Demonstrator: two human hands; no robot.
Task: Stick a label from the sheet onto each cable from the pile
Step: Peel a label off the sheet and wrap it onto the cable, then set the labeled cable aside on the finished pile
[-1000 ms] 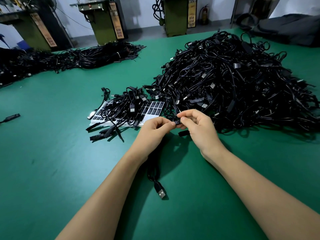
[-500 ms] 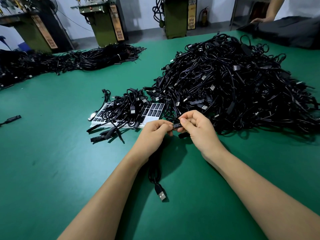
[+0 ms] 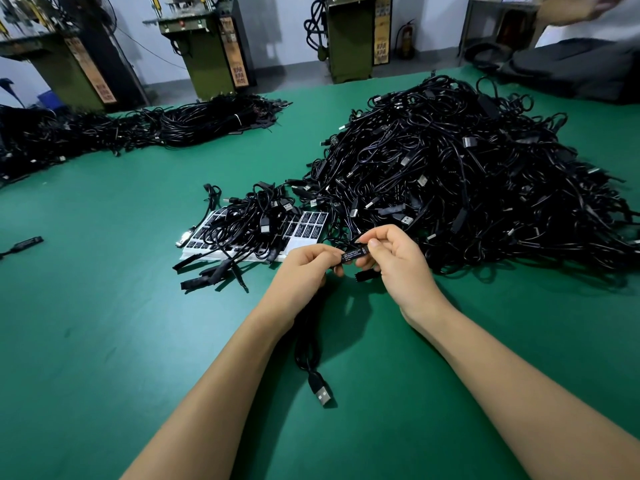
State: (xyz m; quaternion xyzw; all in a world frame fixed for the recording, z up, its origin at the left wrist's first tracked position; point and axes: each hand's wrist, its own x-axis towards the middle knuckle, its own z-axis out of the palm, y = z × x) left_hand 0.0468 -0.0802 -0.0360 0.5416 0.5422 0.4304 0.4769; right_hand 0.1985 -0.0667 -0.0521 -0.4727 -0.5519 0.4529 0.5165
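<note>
Label (image 3: 352, 255) now face-up (between hands (image 3: 349, 268))

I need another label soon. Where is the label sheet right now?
In the head view, the label sheet lies on the green table, left of the big cable pile, partly under loose cables, beyond the left hand.
</note>
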